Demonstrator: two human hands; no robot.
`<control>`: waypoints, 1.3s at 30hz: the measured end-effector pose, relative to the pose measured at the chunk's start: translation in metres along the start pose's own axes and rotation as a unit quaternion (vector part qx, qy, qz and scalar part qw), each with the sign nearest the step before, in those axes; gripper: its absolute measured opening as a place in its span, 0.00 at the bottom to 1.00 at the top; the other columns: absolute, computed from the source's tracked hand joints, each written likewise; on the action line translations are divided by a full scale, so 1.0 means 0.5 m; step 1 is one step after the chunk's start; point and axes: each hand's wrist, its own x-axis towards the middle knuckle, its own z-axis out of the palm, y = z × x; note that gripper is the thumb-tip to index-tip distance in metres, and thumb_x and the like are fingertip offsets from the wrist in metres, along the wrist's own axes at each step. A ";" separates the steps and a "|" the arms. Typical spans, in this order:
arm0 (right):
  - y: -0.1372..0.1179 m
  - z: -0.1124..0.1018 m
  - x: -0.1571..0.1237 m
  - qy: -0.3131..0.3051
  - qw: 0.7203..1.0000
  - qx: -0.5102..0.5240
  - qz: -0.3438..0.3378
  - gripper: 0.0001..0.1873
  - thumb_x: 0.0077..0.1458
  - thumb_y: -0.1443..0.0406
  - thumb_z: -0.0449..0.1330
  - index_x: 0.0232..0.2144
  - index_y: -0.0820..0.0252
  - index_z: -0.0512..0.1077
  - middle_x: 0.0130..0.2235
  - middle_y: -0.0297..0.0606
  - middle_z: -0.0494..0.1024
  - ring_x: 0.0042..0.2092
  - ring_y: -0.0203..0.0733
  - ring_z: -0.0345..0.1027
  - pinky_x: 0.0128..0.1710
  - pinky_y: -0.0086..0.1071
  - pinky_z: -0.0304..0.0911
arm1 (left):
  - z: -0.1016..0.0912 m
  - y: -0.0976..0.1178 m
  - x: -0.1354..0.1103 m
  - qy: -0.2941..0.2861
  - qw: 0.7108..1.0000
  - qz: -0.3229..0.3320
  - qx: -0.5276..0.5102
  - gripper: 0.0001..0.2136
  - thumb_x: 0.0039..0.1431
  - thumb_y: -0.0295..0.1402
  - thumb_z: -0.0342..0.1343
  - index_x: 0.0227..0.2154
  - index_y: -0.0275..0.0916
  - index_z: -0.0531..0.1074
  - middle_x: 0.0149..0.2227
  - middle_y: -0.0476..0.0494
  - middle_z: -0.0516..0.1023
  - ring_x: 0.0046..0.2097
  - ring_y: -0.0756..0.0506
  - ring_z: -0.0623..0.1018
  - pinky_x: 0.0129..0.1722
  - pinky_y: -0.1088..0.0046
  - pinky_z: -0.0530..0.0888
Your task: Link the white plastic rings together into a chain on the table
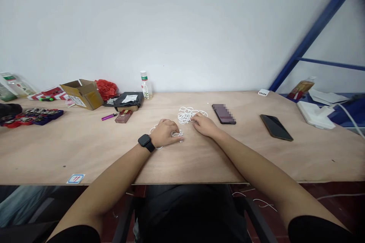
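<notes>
A loose pile of thin white rings [185,115] lies on the wooden table in front of me. My left hand [165,132], with a black watch on the wrist, is curled around several more white rings [176,133]. Parts of other white rings show beside and under that hand. At the right edge of the pile, my right hand [204,124] has its thumb and fingers closed together on a white ring [203,113]. Its fingertips are small in view and partly hidden.
Two phones, one purple-screened [224,114] and one dark [276,127], lie to the right, before a white power adapter [315,115]. Leftward are a dark red box [123,116], a purple lighter [108,117], a black parcel [129,100], a bottle [145,85] and an open carton [82,95].
</notes>
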 end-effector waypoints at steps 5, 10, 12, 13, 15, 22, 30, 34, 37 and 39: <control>0.002 0.003 0.001 0.022 1.000 0.001 0.015 0.07 0.58 0.66 0.57 0.38 0.58 0.75 0.43 0.42 0.71 0.41 0.42 0.68 0.40 0.31 0.62 | 0.001 -0.001 0.000 0.002 1.000 0.002 -0.014 0.19 0.57 0.53 0.55 0.32 0.41 0.77 0.39 0.44 0.79 0.42 0.44 0.76 0.50 0.62 0.64; -0.006 -0.002 0.004 0.101 0.994 0.041 0.017 0.10 0.60 0.66 0.55 0.40 0.58 0.75 0.41 0.41 0.75 0.42 0.42 0.69 0.42 0.32 0.62 | -0.003 0.001 0.000 0.013 0.999 -0.011 -0.029 0.17 0.60 0.50 0.53 0.34 0.42 0.77 0.41 0.44 0.79 0.44 0.44 0.75 0.51 0.62 0.64; -0.017 -0.008 0.003 0.123 0.990 0.061 -0.014 0.11 0.61 0.66 0.54 0.41 0.59 0.75 0.40 0.41 0.78 0.42 0.42 0.71 0.43 0.33 0.63 | -0.004 0.002 -0.001 0.022 0.999 -0.021 -0.035 0.16 0.62 0.48 0.51 0.39 0.42 0.76 0.42 0.44 0.79 0.45 0.43 0.75 0.52 0.62 0.65; -0.023 -0.010 0.001 0.127 0.989 0.070 -0.037 0.11 0.61 0.67 0.53 0.41 0.58 0.75 0.41 0.40 0.79 0.43 0.42 0.71 0.44 0.34 0.63 | -0.005 0.002 -0.001 0.028 0.998 -0.029 -0.040 0.17 0.63 0.48 0.50 0.41 0.42 0.75 0.42 0.43 0.79 0.46 0.43 0.75 0.52 0.62 0.65; -0.037 -0.013 -0.005 0.132 0.984 0.083 -0.089 0.12 0.61 0.67 0.53 0.42 0.58 0.75 0.42 0.40 0.80 0.44 0.42 0.72 0.46 0.35 0.64 | -0.004 0.002 0.000 0.045 0.996 -0.048 -0.055 0.17 0.65 0.46 0.47 0.45 0.40 0.73 0.43 0.42 0.79 0.47 0.43 0.76 0.52 0.62 0.65; -0.086 -0.016 -0.021 0.091 0.961 0.059 -0.253 0.16 0.60 0.71 0.52 0.45 0.54 0.75 0.46 0.41 0.80 0.48 0.43 0.72 0.48 0.37 0.65 | 0.003 0.003 0.007 0.065 0.991 -0.058 -0.106 0.20 0.68 0.44 0.42 0.32 0.38 0.73 0.30 0.46 0.77 0.34 0.48 0.74 0.38 0.70 0.68; -0.118 -0.012 -0.033 0.109 0.972 0.156 -0.136 0.16 0.58 0.65 0.56 0.50 0.57 0.70 0.41 0.39 0.80 0.29 0.35 0.69 0.36 0.31 0.65 | -0.002 0.011 0.006 0.058 0.997 -0.027 -0.051 0.22 0.69 0.43 0.38 0.24 0.38 0.67 0.25 0.47 0.72 0.32 0.48 0.71 0.39 0.69 0.65; -0.124 -0.006 -0.029 0.119 0.962 0.203 -0.140 0.13 0.58 0.64 0.56 0.45 0.57 0.73 0.39 0.39 0.79 0.30 0.36 0.68 0.35 0.32 0.64 | 0.005 0.010 0.004 0.038 0.999 0.004 -0.017 0.21 0.69 0.42 0.38 0.28 0.38 0.70 0.28 0.45 0.75 0.34 0.47 0.72 0.43 0.67 0.65; -0.127 -0.006 -0.028 0.122 0.955 0.224 -0.154 0.09 0.57 0.65 0.56 0.39 0.58 0.74 0.34 0.39 0.77 0.31 0.37 0.68 0.33 0.31 0.62 | 0.008 0.013 0.003 0.029 0.999 0.014 0.001 0.20 0.69 0.42 0.39 0.30 0.38 0.70 0.30 0.44 0.75 0.35 0.46 0.72 0.45 0.65 0.65; -0.129 -0.008 -0.028 0.117 0.954 0.233 -0.147 0.08 0.55 0.66 0.57 0.37 0.59 0.74 0.32 0.37 0.76 0.27 0.35 0.64 0.29 0.29 0.60 | 0.007 0.018 0.004 0.024 0.999 0.020 0.009 0.20 0.69 0.43 0.39 0.30 0.38 0.70 0.30 0.44 0.75 0.36 0.46 0.72 0.46 0.65 0.65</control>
